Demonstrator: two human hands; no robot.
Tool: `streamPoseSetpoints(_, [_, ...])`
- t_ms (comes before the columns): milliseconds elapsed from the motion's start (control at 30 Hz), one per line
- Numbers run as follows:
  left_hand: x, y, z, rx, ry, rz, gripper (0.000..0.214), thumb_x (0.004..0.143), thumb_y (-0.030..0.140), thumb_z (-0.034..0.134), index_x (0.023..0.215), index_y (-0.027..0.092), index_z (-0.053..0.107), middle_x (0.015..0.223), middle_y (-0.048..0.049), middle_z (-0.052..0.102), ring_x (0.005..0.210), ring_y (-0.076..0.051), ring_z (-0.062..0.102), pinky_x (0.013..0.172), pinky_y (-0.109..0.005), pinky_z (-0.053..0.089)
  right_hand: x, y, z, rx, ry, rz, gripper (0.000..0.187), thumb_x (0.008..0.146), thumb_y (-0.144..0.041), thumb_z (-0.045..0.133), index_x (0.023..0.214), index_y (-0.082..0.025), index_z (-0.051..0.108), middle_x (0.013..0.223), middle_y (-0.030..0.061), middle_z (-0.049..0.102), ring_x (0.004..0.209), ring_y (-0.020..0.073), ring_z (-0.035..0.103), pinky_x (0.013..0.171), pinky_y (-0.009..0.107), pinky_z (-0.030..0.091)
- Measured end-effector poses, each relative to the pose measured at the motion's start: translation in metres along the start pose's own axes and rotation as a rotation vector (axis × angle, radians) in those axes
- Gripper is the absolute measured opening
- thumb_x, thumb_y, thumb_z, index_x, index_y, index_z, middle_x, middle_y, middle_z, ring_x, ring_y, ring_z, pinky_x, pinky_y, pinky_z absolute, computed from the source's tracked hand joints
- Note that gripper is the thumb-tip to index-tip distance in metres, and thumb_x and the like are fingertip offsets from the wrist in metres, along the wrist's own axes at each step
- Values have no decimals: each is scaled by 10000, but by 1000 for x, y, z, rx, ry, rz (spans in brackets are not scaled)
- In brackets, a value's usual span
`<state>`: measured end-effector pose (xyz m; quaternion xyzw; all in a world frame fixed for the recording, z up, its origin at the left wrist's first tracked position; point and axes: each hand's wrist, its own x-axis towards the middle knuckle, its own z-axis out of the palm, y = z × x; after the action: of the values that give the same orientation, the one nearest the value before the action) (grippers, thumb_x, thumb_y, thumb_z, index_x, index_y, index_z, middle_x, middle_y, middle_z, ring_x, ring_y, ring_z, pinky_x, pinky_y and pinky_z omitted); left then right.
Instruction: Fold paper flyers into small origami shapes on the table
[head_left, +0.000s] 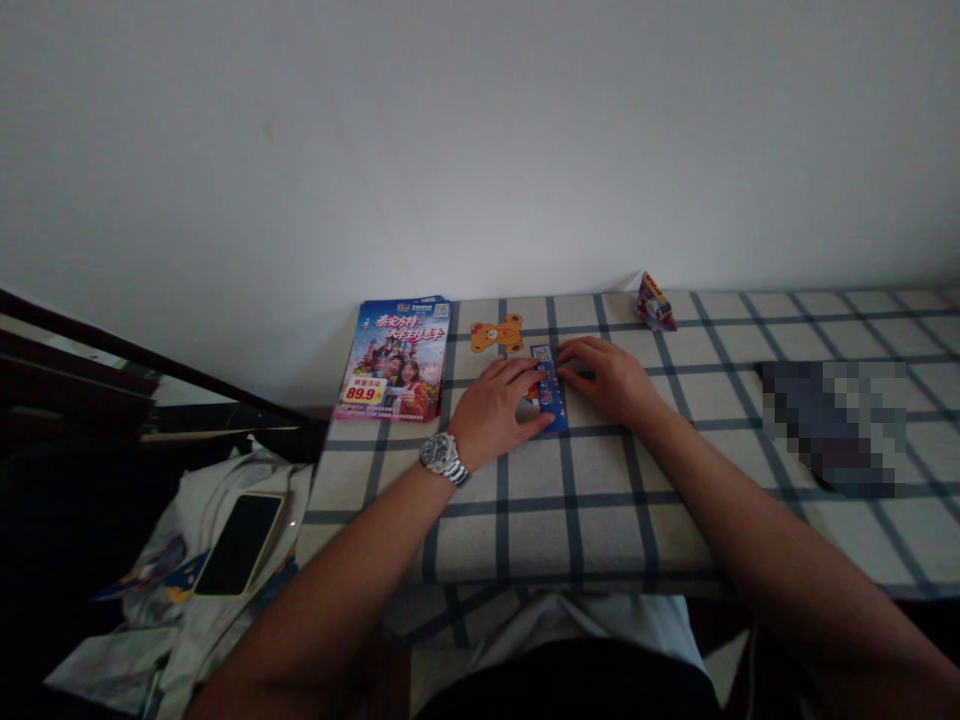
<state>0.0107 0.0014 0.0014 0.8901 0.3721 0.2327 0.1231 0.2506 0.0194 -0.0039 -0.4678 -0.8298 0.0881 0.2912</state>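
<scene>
A narrow folded flyer (552, 404), blue with a printed code at its top end, lies on the checked tablecloth between my hands. My left hand (491, 412), with a metal watch at the wrist, holds it down from the left. The thumb is at its lower end, the fingers farther up, and part of the paper is hidden under them. My right hand (602, 378) rests at the flyer's right edge, fingertips beside it, thumb and fingers apart. Left of my left hand lies a stack of printed flyers (394, 360).
A bear-shaped picture (496, 333) lies behind my left hand. A small folded paper piece (655, 303) stands near the wall. At the right lies a dark, blurred-out object (825, 425). Lower left, a phone (240, 543) rests on white bags (154, 625) beside the table.
</scene>
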Motion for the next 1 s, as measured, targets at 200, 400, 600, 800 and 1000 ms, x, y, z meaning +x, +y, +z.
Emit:
streamPoseSetpoints(200, [0,1,0,8,-4,-13,534,896,411,769,1364,214,603,1493,-85,571,1374,-295,528,1246,-499,388,3,-5,5,-82,24,13,49,947,-263,702,948,-219,726,1244,104,721,1097,295,695,933,430,553])
streamPoseSetpoints(400, [1,1,1,5,2,-8,561,888,413,780,1373,204,590,1481,-92,581,1365,-290,534,1252,-489,381,4,-7,5,-134,25,22,76,970,-270,677,961,-213,726,1191,92,732,1034,274,701,889,395,539])
streamPoseSetpoints(600, [1,-2,5,-7,11,3,544,893,408,776,1372,227,593,1480,-91,577,1370,-284,536,1252,-495,377,7,-10,8,-206,8,54,85,981,-267,656,963,-205,712,1120,91,742,1014,269,674,871,371,501])
streamPoseSetpoints(800, [1,-2,6,8,0,12,496,900,416,770,1335,221,629,1473,-94,578,1369,-275,537,1264,-493,359,13,-13,7,-280,-26,98,73,976,-254,658,966,-200,705,1067,95,733,996,271,653,838,362,474])
streamPoseSetpoints(1000, [2,-1,5,8,-7,14,482,901,414,767,1320,212,638,1477,-98,580,1370,-275,538,1249,-491,382,23,-14,3,-400,-75,120,105,991,-275,641,975,-195,708,1048,90,712,981,273,637,793,363,454])
